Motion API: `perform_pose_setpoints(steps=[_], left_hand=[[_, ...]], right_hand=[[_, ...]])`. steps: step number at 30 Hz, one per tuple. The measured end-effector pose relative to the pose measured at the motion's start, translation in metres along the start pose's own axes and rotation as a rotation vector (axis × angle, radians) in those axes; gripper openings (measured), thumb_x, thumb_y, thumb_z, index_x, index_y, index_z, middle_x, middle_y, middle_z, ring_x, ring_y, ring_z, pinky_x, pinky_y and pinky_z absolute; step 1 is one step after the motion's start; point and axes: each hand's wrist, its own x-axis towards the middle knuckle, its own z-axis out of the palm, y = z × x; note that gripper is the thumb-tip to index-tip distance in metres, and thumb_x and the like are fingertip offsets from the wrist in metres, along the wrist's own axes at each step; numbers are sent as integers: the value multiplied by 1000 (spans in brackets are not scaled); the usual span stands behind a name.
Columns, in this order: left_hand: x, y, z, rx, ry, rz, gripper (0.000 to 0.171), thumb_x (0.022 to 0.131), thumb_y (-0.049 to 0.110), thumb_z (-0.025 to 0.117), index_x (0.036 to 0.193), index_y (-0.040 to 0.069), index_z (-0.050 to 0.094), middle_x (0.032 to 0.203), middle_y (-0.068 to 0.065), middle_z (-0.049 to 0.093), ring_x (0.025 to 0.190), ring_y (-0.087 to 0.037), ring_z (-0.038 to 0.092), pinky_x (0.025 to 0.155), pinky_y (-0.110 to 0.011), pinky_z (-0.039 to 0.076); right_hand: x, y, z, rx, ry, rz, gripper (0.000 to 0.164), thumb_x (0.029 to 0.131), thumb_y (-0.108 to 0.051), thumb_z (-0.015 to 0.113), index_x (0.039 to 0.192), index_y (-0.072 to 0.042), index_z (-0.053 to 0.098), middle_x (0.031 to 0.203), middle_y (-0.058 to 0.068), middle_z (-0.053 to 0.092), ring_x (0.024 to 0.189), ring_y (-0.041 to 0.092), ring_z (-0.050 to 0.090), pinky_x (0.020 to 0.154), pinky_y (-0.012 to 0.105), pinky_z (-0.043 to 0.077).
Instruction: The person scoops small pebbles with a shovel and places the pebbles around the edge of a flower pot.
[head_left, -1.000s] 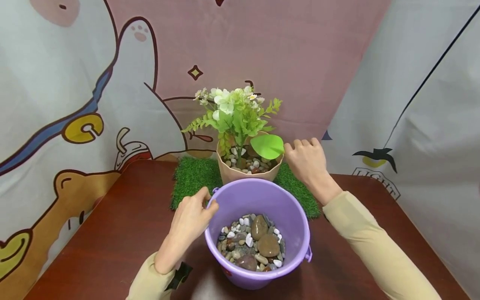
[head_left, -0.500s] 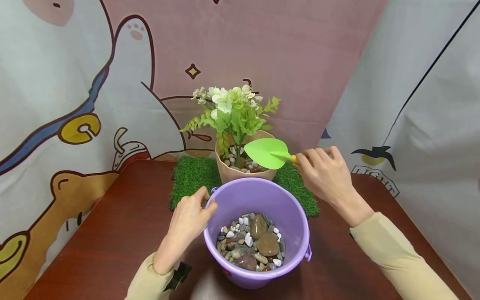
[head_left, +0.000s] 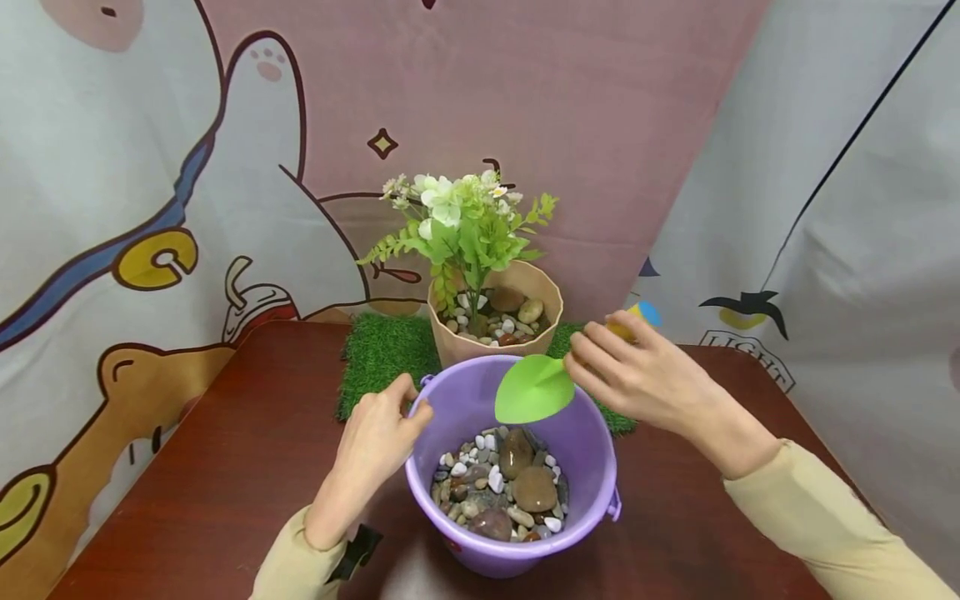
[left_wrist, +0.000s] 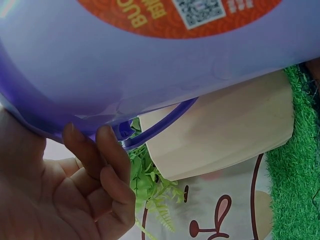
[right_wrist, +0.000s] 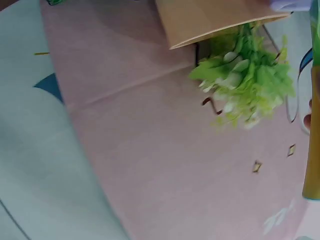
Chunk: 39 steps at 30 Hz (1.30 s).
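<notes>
My right hand (head_left: 652, 375) grips a toy trowel (head_left: 534, 390) with a green leaf-shaped blade, a yellow handle and a blue end. Its blade hangs over the far rim of a purple bucket (head_left: 600, 454) and looks bare on top. In the right wrist view only the yellow handle (right_wrist: 314, 140) shows at the edge. At the bucket's left rim, my left hand (head_left: 378, 433) pinches the edge near the bail's hinge; its curled fingers also appear in the left wrist view. Wet pebbles (head_left: 534, 489) of mixed sizes cover the bucket's bottom.
Behind the bucket stands a beige flowerpot (head_left: 468, 350) with stones and a bunch of artificial flowers (head_left: 457, 217). It rests on a green turf mat (head_left: 386, 358). The brown table (head_left: 247, 467) ends at a printed cloth backdrop (head_left: 585, 125).
My right hand drew the trowel back from the flowerpot, toward me and down, to above the bucket. More stones in the pot are now visible. My left hand stayed on the rim.
</notes>
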Motion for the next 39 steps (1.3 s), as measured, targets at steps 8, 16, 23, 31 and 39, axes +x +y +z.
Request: perform_pose_setpoints(steps=[8,16,23,31,39], left_hand=[[0,-1,0,-1,0,1,8,82,21,57,80,13,56,51,1,38,48,-14,40,46,-27,29],[0,-1,0,1,2,2,8,82,20,57,78,13,55,51,1,39,48,-14,39,47,-27,29],[0,-1,0,3,1,-1,9,82,21,57,78,13,55,52,0,39,49,-14,40,47,-27,29],[0,-1,-1,1,3,0,9,82,21,57,78,13,54,52,0,39,49,-14,41,46,-27,29],[0,-1,-1,2,2,-1,8,83,21,57,79,14,55,51,1,39,48,-14,40,46,-27,29]], right_hand=[[12,-20,4,-66,-148,-249,29,95,-3,29,90,-7,57,91,6,61,88,22,55,87,34,42],[18,-25,21,27,-173,-292,23,90,-14,38,80,-11,58,81,1,59,81,19,54,85,32,39],[16,-19,37,194,-205,-224,15,87,-15,48,73,-14,53,74,-2,52,73,18,48,79,31,35],[10,-20,48,377,-222,-142,14,79,-16,67,73,-16,55,73,-3,53,70,16,46,77,30,35],[10,-19,53,474,-207,-86,17,75,-18,70,71,-17,54,72,-6,53,70,14,46,81,30,37]])
